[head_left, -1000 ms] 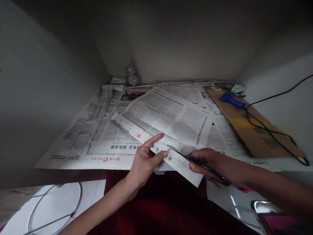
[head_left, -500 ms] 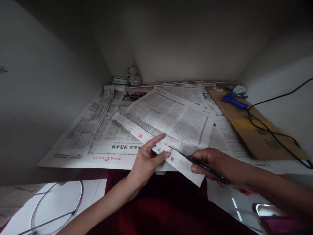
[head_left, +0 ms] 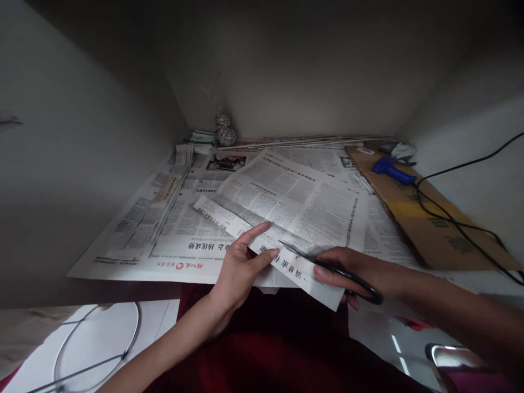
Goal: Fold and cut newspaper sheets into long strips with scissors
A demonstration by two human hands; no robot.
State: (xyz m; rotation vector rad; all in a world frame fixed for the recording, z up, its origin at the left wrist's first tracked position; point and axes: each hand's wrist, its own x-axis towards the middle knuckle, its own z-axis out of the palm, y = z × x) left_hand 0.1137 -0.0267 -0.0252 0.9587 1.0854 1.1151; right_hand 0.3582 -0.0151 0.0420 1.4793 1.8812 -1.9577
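A newspaper sheet (head_left: 323,202) lies tilted over the other papers, with a strip (head_left: 229,221) along its near edge partly cut from it. My left hand (head_left: 245,256) is closed on the sheet near the cut, thumb on the strip and forefinger stretched across the paper. In my right hand (head_left: 347,273) is a pair of black-handled scissors (head_left: 364,286), its blades pointing left along the line between strip and sheet. The lower blade is hidden by the paper.
Newspapers (head_left: 180,218) cover the table, with cut strips (head_left: 172,180) at left. A blue glue gun (head_left: 393,170) and its black cable (head_left: 446,213) lie on cardboard (head_left: 434,229) at right. A rolled-paper figure (head_left: 224,131) and thin sticks (head_left: 298,142) are at the back.
The sheet and its strip have shifted a little to the right under my left hand. My right hand has turned slightly, and more of the scissors' handle and upper blade shows.
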